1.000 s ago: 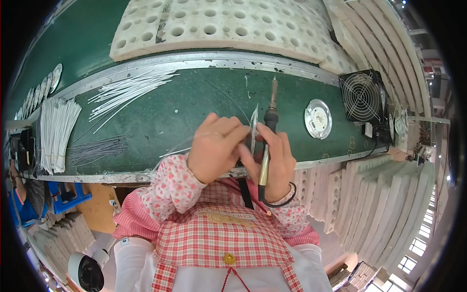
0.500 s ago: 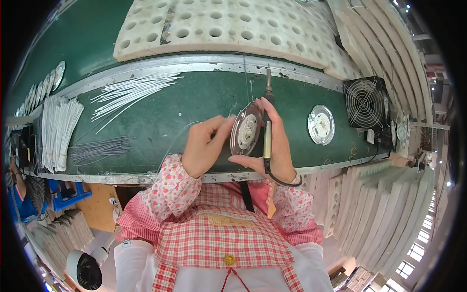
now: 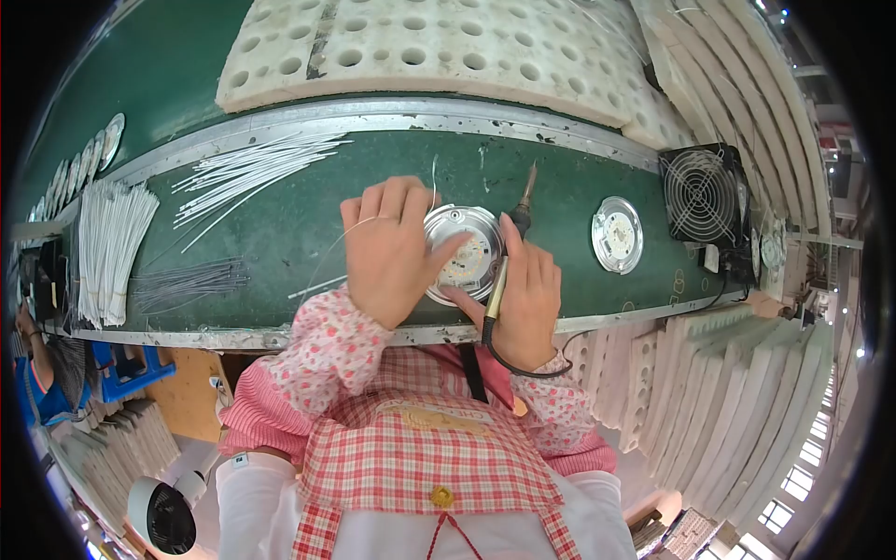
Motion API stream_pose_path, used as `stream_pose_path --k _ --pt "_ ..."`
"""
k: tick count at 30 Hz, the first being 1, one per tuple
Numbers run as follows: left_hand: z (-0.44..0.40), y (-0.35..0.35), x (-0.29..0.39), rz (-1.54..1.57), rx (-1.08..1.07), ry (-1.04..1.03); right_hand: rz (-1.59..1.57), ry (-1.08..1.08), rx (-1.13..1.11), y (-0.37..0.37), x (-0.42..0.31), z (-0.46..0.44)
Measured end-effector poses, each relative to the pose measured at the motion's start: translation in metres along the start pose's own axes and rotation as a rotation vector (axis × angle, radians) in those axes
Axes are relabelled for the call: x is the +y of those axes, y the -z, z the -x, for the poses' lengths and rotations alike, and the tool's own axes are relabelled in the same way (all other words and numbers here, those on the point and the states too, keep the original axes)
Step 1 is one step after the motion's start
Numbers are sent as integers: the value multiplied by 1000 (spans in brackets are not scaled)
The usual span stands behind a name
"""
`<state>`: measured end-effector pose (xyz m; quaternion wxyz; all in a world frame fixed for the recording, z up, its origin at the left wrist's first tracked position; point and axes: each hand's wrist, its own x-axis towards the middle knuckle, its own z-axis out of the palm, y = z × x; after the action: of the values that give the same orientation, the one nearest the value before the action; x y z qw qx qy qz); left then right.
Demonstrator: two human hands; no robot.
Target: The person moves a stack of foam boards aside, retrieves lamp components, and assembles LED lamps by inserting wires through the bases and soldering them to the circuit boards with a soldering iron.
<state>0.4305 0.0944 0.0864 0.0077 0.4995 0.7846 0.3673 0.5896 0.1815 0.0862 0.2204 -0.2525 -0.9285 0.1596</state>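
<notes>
Farthest to the left of the left hand, a bundle of white wires (image 3: 114, 257) lies on the green counter (image 3: 308, 229). Nearer to that hand are a small heap of grey wires (image 3: 191, 285) and, beyond them, loose white wires (image 3: 247, 182). The left hand (image 3: 390, 254) has its fingers bent and its thumb across the face of the silver disc (image 3: 478, 224); a thin wire runs by these fingers, though from this angle I cannot tell whether they pinch it. The disc sits between the two hands. Against its right side, the right hand (image 3: 525, 299) grasps the soldering iron (image 3: 523, 221), tip pointing away from the person, with the thumb at the disc's lower rim. Right of this hand lies a second disc (image 3: 617, 235), well apart from it, and farther right stands a black fan (image 3: 700, 191).
</notes>
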Motion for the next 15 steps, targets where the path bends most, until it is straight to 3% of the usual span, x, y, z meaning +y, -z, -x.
stream_pose_path --k 1,2,5,7,10,13,15 --pt "-1 5 -4 -70 18 -63 32 2 -8 -1 0 0" --pt "3 9 -9 57 -91 -139 51 17 12 0 0 -2" --pt "13 2 -23 225 -145 -272 15 103 33 9 7 -1" --pt "10 5 -25 234 -193 -255 -120 218 11 21 24 6" --pt "8 4 -25 241 -242 -236 -477 -94 45 40 10 9" --pt "6 4 -26 233 -254 -248 -459 118 -33 44 26 6" --pt "5 3 -26 227 -253 -255 -463 122 -38 43 25 4"
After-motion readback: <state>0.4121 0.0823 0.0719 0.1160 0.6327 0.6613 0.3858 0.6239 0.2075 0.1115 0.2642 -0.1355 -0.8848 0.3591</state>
